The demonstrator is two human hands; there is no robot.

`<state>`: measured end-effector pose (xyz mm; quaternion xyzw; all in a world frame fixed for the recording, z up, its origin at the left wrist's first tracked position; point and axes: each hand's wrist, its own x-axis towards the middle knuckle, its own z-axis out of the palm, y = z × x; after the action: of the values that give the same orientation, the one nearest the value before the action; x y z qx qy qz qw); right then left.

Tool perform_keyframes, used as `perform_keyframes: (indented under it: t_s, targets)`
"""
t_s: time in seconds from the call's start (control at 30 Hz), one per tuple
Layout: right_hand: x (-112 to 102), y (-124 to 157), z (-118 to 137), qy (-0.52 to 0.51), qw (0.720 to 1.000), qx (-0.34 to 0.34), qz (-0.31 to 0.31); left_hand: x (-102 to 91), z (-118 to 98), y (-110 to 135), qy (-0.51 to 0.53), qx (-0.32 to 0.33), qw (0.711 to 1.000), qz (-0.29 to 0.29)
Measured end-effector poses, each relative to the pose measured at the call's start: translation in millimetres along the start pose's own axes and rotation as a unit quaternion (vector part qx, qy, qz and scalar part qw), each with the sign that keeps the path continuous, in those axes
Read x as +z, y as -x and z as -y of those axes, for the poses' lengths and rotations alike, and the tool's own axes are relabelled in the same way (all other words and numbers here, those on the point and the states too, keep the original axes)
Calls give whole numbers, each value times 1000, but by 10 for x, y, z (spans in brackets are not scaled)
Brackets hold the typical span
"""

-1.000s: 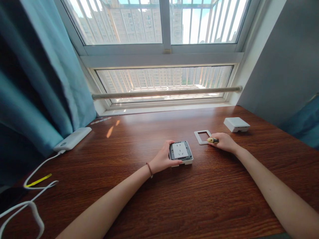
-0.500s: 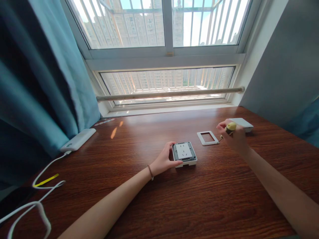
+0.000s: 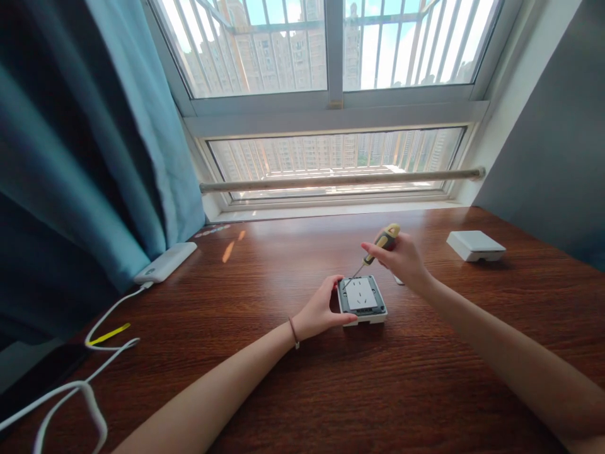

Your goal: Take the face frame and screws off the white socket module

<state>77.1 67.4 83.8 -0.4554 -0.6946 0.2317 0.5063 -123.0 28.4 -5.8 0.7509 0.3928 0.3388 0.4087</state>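
Socket (image 3: 363, 295) is being clasped on the wooden table (image 3: 283, 397) between the left hand's (image 3: 317, 312) thumb and fingers, at its left side. Screwdriver (image 3: 380, 243) is being gripped by the right hand (image 3: 405, 261), tip being angled down at socket's left part; contact unclear. White frame (image 3: 399, 281) is being mostly hidden by that hand. White box (image 3: 475, 244) is being seen farther right, well apart.

1 head-worn camera looks forward and down across the table (image 3: 340, 391) toward the window (image 3: 335, 112).

A yellow-and-black screwdriver (image 3: 386, 239) slants over the face-up white socket (image 3: 362, 294).
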Motion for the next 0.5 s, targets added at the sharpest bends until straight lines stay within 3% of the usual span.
perform_keyframes:
  t_s: [0.5]
  targets:
    - [3,77,34,78,994,-54,52,4,-4,7,8,-12,1000,-7]
